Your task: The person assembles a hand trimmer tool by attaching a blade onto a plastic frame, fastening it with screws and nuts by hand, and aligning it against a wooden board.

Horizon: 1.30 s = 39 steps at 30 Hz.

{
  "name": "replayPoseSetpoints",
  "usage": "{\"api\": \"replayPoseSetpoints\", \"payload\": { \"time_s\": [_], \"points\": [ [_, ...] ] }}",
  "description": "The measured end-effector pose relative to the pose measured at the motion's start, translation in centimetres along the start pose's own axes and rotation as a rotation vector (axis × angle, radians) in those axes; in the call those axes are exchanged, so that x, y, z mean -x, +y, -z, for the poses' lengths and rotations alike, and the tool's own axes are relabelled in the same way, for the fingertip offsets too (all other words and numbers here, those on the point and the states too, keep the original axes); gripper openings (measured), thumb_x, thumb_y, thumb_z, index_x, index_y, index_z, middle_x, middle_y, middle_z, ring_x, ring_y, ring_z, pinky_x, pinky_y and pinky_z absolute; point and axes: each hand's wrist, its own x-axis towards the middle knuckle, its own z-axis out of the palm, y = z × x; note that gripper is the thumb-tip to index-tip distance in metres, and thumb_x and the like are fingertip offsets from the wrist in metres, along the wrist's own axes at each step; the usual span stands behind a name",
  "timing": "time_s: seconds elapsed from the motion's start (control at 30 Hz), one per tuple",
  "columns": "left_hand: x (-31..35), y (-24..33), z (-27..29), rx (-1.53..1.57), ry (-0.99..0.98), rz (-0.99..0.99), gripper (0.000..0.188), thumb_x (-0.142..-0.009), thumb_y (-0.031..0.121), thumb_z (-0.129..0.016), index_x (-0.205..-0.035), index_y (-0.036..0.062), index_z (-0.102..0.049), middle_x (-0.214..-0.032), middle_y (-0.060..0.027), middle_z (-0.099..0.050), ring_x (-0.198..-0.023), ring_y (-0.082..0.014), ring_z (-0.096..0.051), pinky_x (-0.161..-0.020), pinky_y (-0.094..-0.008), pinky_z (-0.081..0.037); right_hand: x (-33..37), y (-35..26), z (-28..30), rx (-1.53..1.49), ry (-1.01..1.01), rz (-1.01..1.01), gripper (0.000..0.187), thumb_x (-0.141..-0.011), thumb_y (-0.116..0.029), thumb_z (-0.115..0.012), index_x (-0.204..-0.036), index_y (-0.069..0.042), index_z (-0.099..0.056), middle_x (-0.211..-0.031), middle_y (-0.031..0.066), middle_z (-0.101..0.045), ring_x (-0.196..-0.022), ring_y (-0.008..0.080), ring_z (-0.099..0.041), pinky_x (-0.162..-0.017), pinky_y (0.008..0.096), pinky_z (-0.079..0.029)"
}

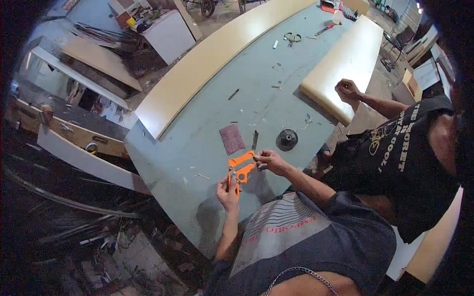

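Observation:
Both my hands are at an orange hand tool point(243, 173), a flat frame with a long slot, a round hole and a silver round part near its handle; its exact kind cannot be made out. My left hand point(228, 195) is wrapped round its lower end, thumb by the silver part. At the upper right end, my right hand point(269, 162) pinches the tool between bent fingers. Just beyond lie a maroon abrasive sheet point(232, 138) and a narrow dark strip point(255, 140). A black cup-shaped object point(287, 140) stands to the right of them.
The greenish tabletop point(207, 118) carries scattered scraps and scissors point(292, 37). A long pale board point(207, 66) runs along its left edge. At right, another person's hand point(348, 90) is over a thick pale panel point(345, 64). Boards and clutter fill the floor at left.

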Motion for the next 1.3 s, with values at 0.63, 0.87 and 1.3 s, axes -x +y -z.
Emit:
{"api": "replayPoseSetpoints", "payload": {
  "time_s": [0.63, 0.87, 1.3],
  "points": [
    [-0.2, 0.7, -2.0, 0.176, -0.016, 0.171, 0.037, -0.092, 0.021, -0.071, -0.118, -0.0019, -0.058, -0.092, -0.0032, -0.065, -0.077, -0.0099, -0.060, -0.061, -0.0279, -0.054, 2.2, -4.5, 12.3, -0.287, 0.764, 0.432, 0.027, -0.095, -0.023, -0.064, -0.112, -0.008, -0.050, -0.096, 0.0051, -0.066, -0.063, 0.0138, -0.060, -0.050, 0.0268, -0.049],
    [0.6, 1.0, -2.8, 0.026, -0.150, 0.119, 0.032, -0.092, 0.014, -0.068, -0.118, -0.0018, -0.058, -0.096, -0.0038, -0.065, -0.078, -0.0101, -0.062, -0.061, -0.0268, -0.055, 3.9, -4.6, 5.3, 0.428, 0.623, 0.672, 0.023, -0.092, -0.016, -0.066, -0.110, -0.003, -0.061, -0.088, 0.0040, -0.065, -0.068, 0.0101, -0.060, -0.057, 0.0261, -0.051],
    [0.9, -0.1, -4.0, -0.068, -0.243, 0.127, 0.030, -0.091, 0.008, -0.065, -0.119, -0.0029, -0.057, -0.098, -0.0082, -0.066, -0.080, -0.0131, -0.065, -0.060, -0.0291, -0.058, 1.0, -5.3, -3.0, 1.596, -0.131, 0.675, 0.021, -0.081, -0.021, -0.074, -0.095, -0.010, -0.064, -0.086, 0.0075, -0.061, -0.079, 0.0298, -0.066, -0.065, 0.0416, -0.053]
  ]
}}
